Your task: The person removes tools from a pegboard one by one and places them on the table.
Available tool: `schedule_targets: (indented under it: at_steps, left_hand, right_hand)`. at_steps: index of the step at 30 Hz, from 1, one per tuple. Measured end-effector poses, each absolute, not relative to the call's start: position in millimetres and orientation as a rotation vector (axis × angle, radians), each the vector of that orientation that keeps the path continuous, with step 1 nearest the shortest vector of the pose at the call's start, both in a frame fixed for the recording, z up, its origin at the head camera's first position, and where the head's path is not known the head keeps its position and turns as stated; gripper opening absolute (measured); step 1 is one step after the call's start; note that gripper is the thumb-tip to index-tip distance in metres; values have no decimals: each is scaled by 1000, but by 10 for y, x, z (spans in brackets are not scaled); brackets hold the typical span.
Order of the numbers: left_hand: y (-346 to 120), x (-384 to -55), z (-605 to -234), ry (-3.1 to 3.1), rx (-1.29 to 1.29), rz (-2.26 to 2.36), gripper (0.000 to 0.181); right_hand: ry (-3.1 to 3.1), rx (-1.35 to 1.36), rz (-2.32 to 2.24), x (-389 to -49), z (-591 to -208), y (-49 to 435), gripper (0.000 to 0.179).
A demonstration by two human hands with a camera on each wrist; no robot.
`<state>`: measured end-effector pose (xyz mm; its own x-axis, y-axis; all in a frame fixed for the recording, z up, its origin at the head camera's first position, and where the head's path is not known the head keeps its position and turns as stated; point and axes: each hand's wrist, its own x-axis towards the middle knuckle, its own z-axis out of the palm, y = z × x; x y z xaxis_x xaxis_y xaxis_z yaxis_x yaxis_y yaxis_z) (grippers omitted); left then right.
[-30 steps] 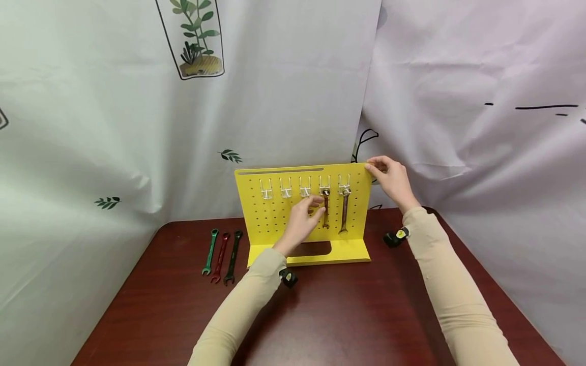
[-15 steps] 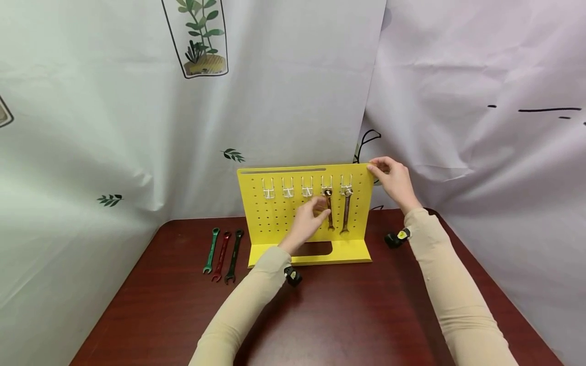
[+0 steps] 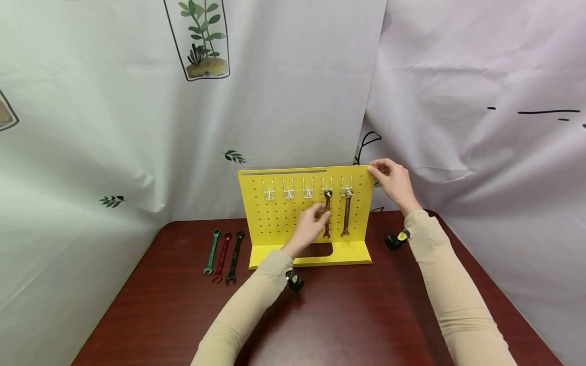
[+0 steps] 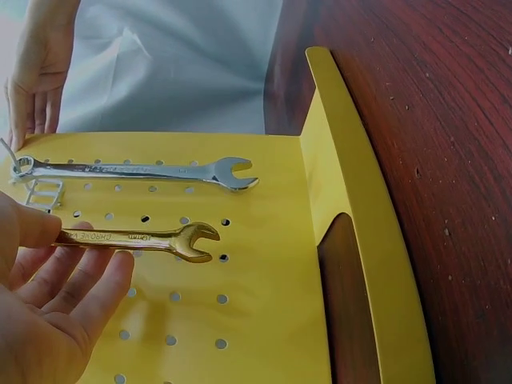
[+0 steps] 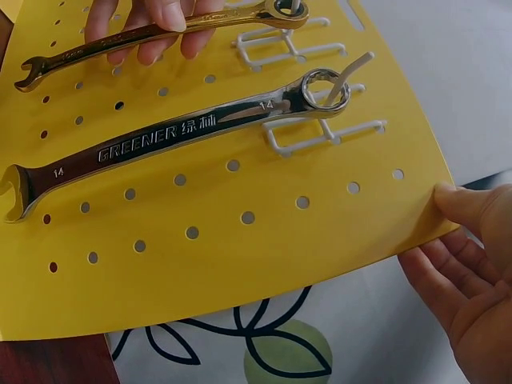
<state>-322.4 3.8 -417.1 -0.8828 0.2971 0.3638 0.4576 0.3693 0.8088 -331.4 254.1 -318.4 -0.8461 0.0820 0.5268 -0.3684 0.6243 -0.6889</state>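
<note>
A yellow pegboard (image 3: 274, 226) stands upright on its base on the table. My left hand (image 3: 308, 227) pinches the shaft of a gold combination wrench (image 4: 136, 239) between thumb and fingers. Its ring end sits on a white hook, and the open end points down along the board. To its right a larger silver combination wrench (image 5: 184, 138), marked 14, hangs by its ring from the end hook. With thumb in front and fingers behind, my right hand (image 3: 393, 184) grips the board's top right corner.
Green (image 3: 212, 252), red (image 3: 222, 257) and black (image 3: 235, 257) wrenches lie side by side on the dark red table (image 3: 160, 310), left of the board. More white hooks (image 3: 288, 190) line the board's upper part. A printed white cloth (image 3: 293, 101) hangs behind the table.
My left hand has come right and slightly down onto the gold wrench, which swung a little and now hangs nearly straight. The right hand has kept its hold on the corner.
</note>
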Motion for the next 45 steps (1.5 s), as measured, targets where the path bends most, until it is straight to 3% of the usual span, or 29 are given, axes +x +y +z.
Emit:
schedule_targets:
  at_steps: [18,45]
  left_hand:
    - [7,-3192,-4160,-2434,-694,-1555,27]
    - [17,-2778,-3981,-2381,-895,-1553,30]
  right_hand:
    - [-2339,228,1131,-3310,-3205,2536,34]
    - [-2327,225,1133,-3302,-3192,2538,34]
